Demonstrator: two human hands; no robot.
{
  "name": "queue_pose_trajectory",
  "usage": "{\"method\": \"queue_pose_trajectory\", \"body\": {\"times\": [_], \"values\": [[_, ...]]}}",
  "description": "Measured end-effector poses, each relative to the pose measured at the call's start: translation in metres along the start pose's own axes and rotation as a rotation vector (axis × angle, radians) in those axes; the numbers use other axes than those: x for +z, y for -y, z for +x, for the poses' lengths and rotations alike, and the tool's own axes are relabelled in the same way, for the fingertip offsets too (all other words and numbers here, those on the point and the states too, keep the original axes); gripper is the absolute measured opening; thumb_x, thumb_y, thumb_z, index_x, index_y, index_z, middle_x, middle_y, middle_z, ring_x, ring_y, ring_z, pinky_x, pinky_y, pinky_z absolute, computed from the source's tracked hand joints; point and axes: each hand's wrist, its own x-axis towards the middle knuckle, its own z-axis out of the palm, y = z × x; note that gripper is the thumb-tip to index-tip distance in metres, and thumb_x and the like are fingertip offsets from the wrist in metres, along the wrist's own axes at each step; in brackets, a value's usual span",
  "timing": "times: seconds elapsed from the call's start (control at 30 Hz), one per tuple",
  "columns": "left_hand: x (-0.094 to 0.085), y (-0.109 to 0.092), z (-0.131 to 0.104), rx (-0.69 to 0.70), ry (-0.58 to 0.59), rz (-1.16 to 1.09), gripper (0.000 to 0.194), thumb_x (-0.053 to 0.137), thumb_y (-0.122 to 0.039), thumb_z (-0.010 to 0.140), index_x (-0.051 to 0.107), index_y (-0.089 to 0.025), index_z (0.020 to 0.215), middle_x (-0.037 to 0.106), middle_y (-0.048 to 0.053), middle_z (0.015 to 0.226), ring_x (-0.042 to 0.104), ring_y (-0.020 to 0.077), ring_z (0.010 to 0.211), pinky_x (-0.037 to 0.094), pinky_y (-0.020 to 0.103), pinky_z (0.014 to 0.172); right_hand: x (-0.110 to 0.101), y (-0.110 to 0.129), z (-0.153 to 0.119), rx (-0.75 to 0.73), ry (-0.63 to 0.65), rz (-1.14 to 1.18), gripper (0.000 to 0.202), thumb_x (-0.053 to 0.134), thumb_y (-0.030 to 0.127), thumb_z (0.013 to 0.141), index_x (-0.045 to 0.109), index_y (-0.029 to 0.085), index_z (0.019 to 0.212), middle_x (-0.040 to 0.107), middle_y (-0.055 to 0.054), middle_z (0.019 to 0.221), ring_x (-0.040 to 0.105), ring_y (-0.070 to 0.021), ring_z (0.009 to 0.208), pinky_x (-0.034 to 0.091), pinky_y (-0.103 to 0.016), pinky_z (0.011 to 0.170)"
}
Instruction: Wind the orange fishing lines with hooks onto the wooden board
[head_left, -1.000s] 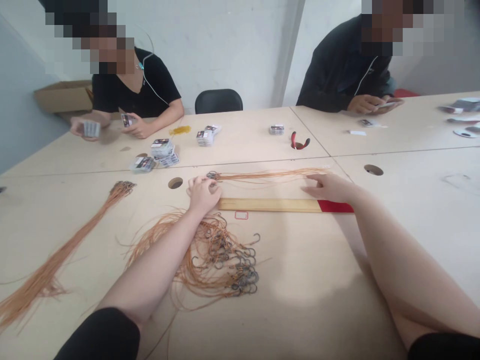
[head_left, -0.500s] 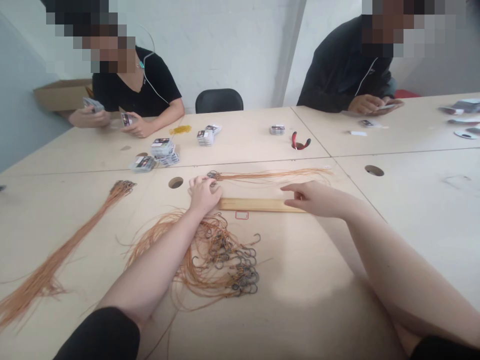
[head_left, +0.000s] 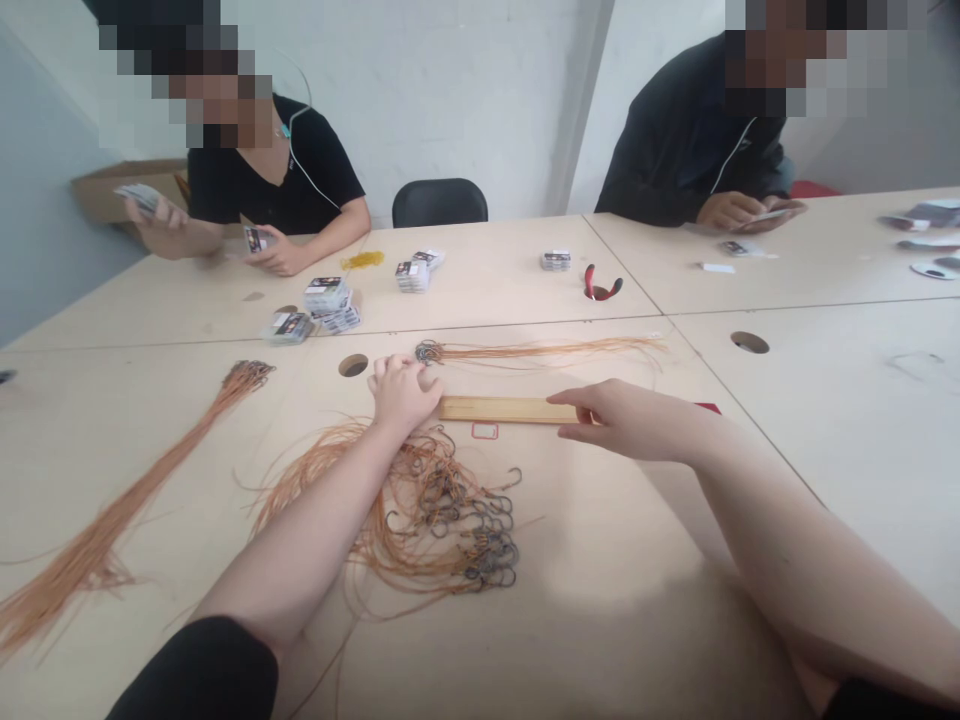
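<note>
On the surface (head_left: 600,620) | strip (head_left: 495,408) is lying along 9-to-3 o'clock | left hand (head_left: 405,395) is resting by its 9 o'clock end, hold unclear | right hand (head_left: 630,420), nearer, is covering its 3 o'clock half, fingers parted, empty

The strip (head_left: 495,409) is pale yellow, red at its right end. Beyond it, lines (head_left: 525,351) are orange and their hooks (head_left: 428,351) dark grey; nearer than it, the heap (head_left: 450,495) mixes both colours. Pliers (head_left: 590,282) beyond the strip show red and black handles; the boxes (head_left: 326,290) there seem black-labelled.
</note>
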Motion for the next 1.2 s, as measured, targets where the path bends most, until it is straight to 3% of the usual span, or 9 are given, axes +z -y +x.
{"method": "queue_pose_trajectory", "body": {"times": [0.27,0.4,0.57,0.83,1.0,1.2], "values": [[-0.007,-0.008,-0.001,-0.030,0.089,0.054,0.028,0.056,-0.039,0.073,0.065,-0.024,0.095,0.053,0.008,0.109,0.037,0.0297,0.110,0.032,0.044,0.092,0.004,0.002,0.001,0.012,0.012,-0.001,0.047,0.046,0.050,0.083,0.050,0.027,0.123,0.063,-0.004,0.089,0.058,-0.0166,0.068,0.042,-0.027,0.060],[-0.007,-0.009,-0.001,-0.026,0.143,0.058,0.030,0.054,-0.040,0.075,0.065,-0.026,0.098,0.052,0.007,0.113,0.036,0.0287,0.111,0.032,0.042,0.092,0.015,0.010,0.007,-0.012,0.042,-0.031,0.034,0.049,0.047,0.082,0.058,0.027,0.108,0.063,-0.003,0.090,0.058,-0.0168,0.071,0.040,-0.025,0.057],[-0.003,-0.004,-0.001,0.013,0.112,0.039,0.032,0.055,-0.041,0.074,0.065,-0.026,0.100,0.053,0.007,0.111,0.036,0.0293,0.109,0.033,0.043,0.090,0.039,0.028,0.018,-0.109,0.098,-0.091,0.026,0.051,0.044,0.081,0.059,0.024,0.096,0.063,-0.003,0.090,0.056,-0.0159,0.069,0.035,-0.024,0.054],[-0.002,-0.003,-0.001,0.042,0.066,-0.001,0.025,0.057,-0.038,0.073,0.067,-0.023,0.092,0.055,0.009,0.108,0.038,0.0308,0.108,0.035,0.045,0.085,0.065,0.042,0.023,-0.301,0.009,-0.158,0.020,0.051,0.039,0.084,0.052,0.019,0.083,0.061,-0.003,0.088,0.055,-0.0152,0.072,0.032,-0.024,0.056],[0.002,-0.002,0.001,0.165,0.013,-0.110,0.019,0.059,-0.031,0.073,0.068,-0.021,0.086,0.057,0.008,0.102,0.041,0.0277,0.105,0.036,0.044,0.088,0.066,0.037,0.025,-0.302,0.038,-0.153,0.018,0.051,0.037,0.084,0.053,0.019,0.081,0.061,-0.002,0.087,0.054,-0.0143,0.072,0.032,-0.024,0.058],[0.000,-0.005,0.000,0.366,0.078,-0.344,0.015,0.055,-0.026,0.077,0.066,-0.017,0.083,0.059,0.006,0.093,0.050,0.0195,0.095,0.039,0.035,0.091,0.066,0.038,0.023,-0.303,0.022,-0.190,0.021,0.047,0.038,0.087,0.052,0.018,0.083,0.060,-0.004,0.089,0.054,-0.0149,0.073,0.032,-0.024,0.059]]}}
